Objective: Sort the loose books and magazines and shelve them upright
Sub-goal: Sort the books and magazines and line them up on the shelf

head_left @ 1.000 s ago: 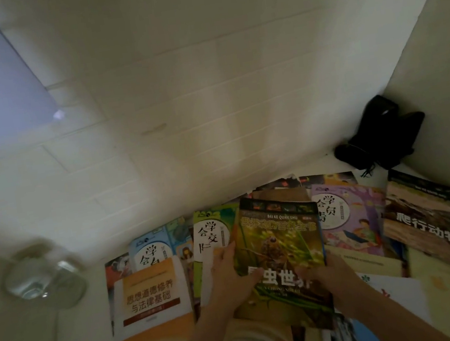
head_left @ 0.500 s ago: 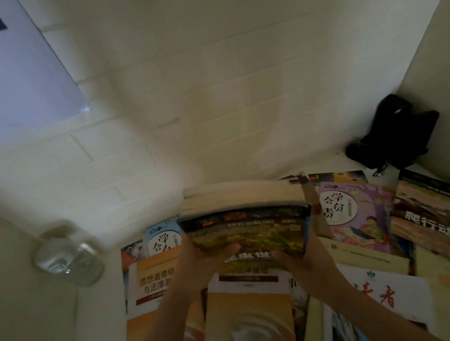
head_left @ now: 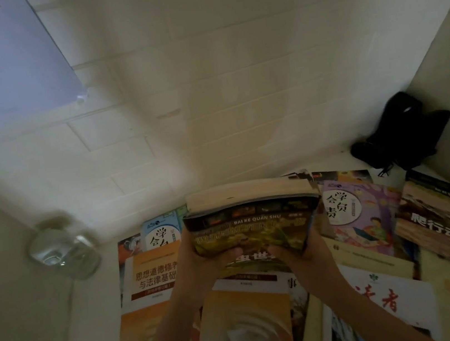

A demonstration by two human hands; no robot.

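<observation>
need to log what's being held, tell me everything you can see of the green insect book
The insect book is a thick paperback with a glossy green and yellow cover, a dark top band of small photos and the words BAI KE QUAN SHU. Its cream page block faces up and away. It is lifted and tilted above the spread books, gripped at the lower corners by the left hand and right hand, thumbs on the cover.
</observation>
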